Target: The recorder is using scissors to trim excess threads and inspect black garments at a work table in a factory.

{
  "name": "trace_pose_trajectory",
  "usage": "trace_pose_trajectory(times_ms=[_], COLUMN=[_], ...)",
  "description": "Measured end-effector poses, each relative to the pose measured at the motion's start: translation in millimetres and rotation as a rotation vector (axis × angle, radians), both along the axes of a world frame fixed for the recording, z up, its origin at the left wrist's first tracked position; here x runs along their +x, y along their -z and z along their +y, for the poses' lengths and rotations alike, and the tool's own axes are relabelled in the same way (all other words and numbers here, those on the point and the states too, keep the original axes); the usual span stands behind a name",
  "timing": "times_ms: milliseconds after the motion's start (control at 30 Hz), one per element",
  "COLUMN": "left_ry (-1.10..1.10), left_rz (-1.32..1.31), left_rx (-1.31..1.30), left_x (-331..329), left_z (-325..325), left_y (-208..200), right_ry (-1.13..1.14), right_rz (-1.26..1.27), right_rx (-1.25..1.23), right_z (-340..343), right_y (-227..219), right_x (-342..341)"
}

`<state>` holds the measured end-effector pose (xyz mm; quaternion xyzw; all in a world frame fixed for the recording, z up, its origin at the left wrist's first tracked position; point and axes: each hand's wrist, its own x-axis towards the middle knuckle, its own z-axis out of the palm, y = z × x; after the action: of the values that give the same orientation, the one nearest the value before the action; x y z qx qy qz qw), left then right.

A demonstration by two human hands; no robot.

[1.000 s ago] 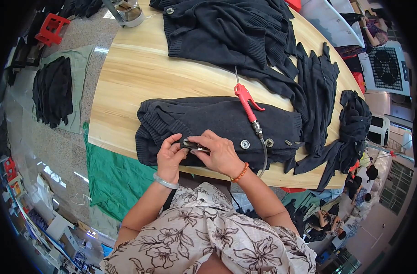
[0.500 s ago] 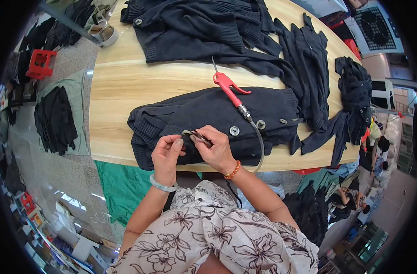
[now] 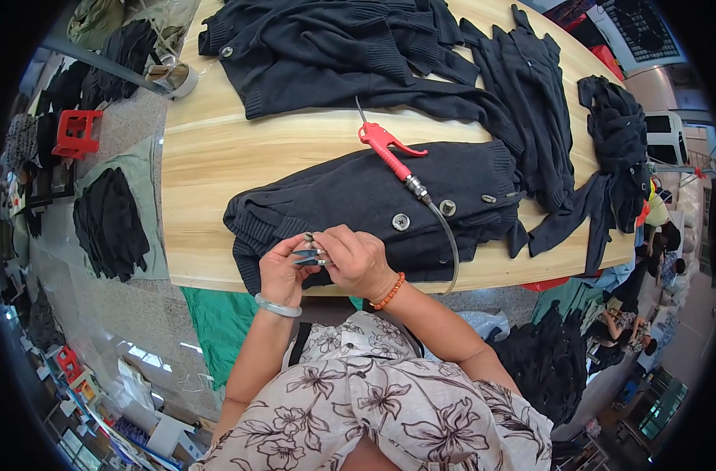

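A folded black knit cardigan (image 3: pixel 318 184) with large buttons lies along the table's near edge. Over its left part, my two hands meet. My left hand (image 3: pixel 279 273) is closed in a pinch at a small button (image 3: pixel 308 238), whose link to the cloth is hidden by my fingers. Small thread snips (image 3: pixel 307 257) are in my right hand (image 3: pixel 359 256), their blades pointing left toward my left fingers. My right fingertips are also close to the button. Across the cardigan rests a red air blow gun (image 3: pixel 388 149) with a thin metal nozzle and a clear hose.
More black knitwear (image 3: pixel 326 47) is spread over the far side of the wooden table (image 3: pixel 197 173), with further garments (image 3: pixel 530 118) to the right. A white tub (image 3: pixel 184 81) stands at the far left corner. On the floor are a red stool (image 3: pixel 78 133) and a dark garment pile (image 3: pixel 111 224).
My hands have drawn slightly down and left, closer together. The snips have turned, so their blades now show between my hands. The whole scene has shifted a little in view.
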<state>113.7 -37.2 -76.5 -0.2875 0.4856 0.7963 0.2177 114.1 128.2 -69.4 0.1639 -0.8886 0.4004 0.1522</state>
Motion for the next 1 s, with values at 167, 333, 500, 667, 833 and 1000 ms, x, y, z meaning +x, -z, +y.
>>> trace_pose_trajectory(times_ms=[167, 333, 500, 667, 833, 1000], left_ry=[-0.007, 0.035, -0.030, -0.084, -0.119, -0.114], left_rz=[0.052, 0.286, 0.550, 0.258, 0.174, 0.179], left_rx=[-0.104, -0.317, -0.300, 0.038, 0.212, 0.288], left_x=[7, 6, 6, 3, 5, 12], left_z=[2, 16, 19, 7, -4, -9], left_y=[6, -1, 6, 9, 12, 15], right_ry=[-0.025, -0.004, 0.063, 0.087, 0.147, 0.085], right_rz=[0.007, -0.018, -0.271, -0.407, -0.664, -0.729], right_rx=[0.043, -0.039, -0.334, -0.456, -0.687, -0.674], right_z=[0, 0, -2, 1, 9, 13], right_y=[6, 4, -1, -2, 1, -4], right_x=[3, -1, 2, 1, 1, 2])
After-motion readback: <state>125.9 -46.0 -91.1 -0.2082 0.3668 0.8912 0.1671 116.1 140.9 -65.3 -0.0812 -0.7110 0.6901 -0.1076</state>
